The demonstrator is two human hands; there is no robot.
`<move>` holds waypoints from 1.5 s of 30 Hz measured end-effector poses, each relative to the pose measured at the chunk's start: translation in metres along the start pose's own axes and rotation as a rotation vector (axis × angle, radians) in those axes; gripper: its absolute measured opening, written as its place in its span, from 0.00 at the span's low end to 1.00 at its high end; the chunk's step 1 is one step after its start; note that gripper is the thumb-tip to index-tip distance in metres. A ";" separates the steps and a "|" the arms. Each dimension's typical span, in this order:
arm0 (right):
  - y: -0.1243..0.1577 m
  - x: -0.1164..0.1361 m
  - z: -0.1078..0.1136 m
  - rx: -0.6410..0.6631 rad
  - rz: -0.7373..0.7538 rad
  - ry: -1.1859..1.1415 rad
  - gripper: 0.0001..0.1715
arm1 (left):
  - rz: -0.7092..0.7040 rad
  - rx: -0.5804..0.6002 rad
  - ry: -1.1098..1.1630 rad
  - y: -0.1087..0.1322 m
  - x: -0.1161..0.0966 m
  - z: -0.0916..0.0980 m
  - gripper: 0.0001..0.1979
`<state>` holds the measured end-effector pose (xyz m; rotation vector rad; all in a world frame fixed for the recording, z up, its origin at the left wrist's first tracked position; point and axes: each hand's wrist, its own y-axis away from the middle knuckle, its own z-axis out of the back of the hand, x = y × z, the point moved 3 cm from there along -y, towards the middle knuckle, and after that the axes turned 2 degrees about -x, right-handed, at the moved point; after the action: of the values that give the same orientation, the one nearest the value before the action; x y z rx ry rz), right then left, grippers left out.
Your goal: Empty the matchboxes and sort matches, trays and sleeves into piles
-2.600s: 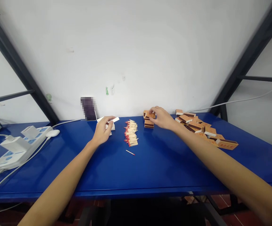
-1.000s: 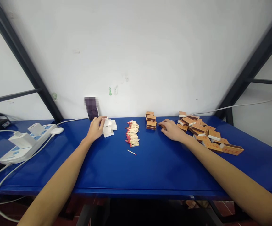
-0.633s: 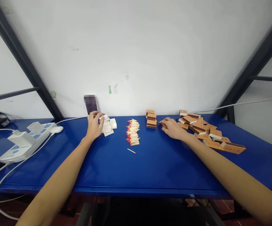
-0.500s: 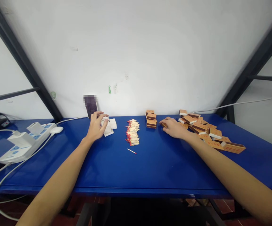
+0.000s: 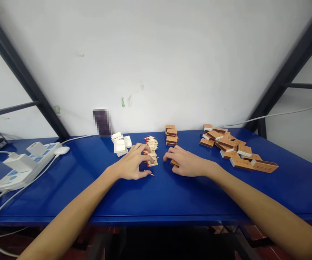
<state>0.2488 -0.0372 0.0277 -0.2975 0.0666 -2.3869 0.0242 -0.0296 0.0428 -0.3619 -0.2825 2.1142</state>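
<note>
My left hand [image 5: 133, 164] lies on the blue table [image 5: 172, 195] with its fingers curled over the near end of a pile of red-tipped matches [image 5: 152, 145]. Its thumb is beside a single loose match [image 5: 152, 174]. My right hand [image 5: 185, 163] rests just right of the pile, its fingers closed over a brown matchbox [image 5: 174, 163] that peeks out beneath them. Behind my hands stand a small stack of brown matchboxes [image 5: 171, 135] and a cluster of white inner trays [image 5: 121, 142].
A heap of brown matchboxes [image 5: 233, 148] spreads over the right of the table. A white power strip [image 5: 23, 162] with plugs and cables lies at the left. A dark phone [image 5: 102, 122] leans on the white wall. Black frame bars slant at both sides.
My left hand left the white trays and came right and nearer, onto the match pile. My right hand drew back from the heap toward the centre with a brown matchbox.
</note>
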 end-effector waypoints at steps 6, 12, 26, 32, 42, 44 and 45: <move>-0.003 -0.004 -0.003 -0.027 0.001 -0.021 0.18 | -0.071 0.172 -0.013 -0.004 -0.019 -0.004 0.04; -0.004 -0.004 -0.003 -0.035 -0.002 -0.039 0.18 | -0.129 0.233 0.014 -0.005 -0.032 -0.007 0.04; -0.004 -0.006 -0.003 -0.027 0.010 -0.031 0.19 | 0.271 -0.173 0.761 -0.010 -0.005 0.005 0.15; -0.003 -0.005 -0.001 -0.045 0.004 -0.025 0.19 | 0.332 -0.120 0.966 -0.011 -0.003 -0.010 0.15; -0.011 0.023 -0.004 -0.371 0.093 -0.257 0.14 | 0.315 -0.377 1.131 -0.013 -0.002 -0.022 0.14; -0.015 0.027 -0.007 -0.452 0.081 -0.349 0.11 | 0.303 -0.430 1.167 -0.014 -0.001 -0.020 0.15; -0.017 0.028 -0.008 -0.482 0.065 -0.395 0.09 | 0.300 -0.441 1.178 -0.014 -0.002 -0.020 0.15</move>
<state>0.2158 -0.0442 0.0277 -0.9689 0.4608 -2.1778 0.0430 -0.0225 0.0294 -1.8809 0.0245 1.7348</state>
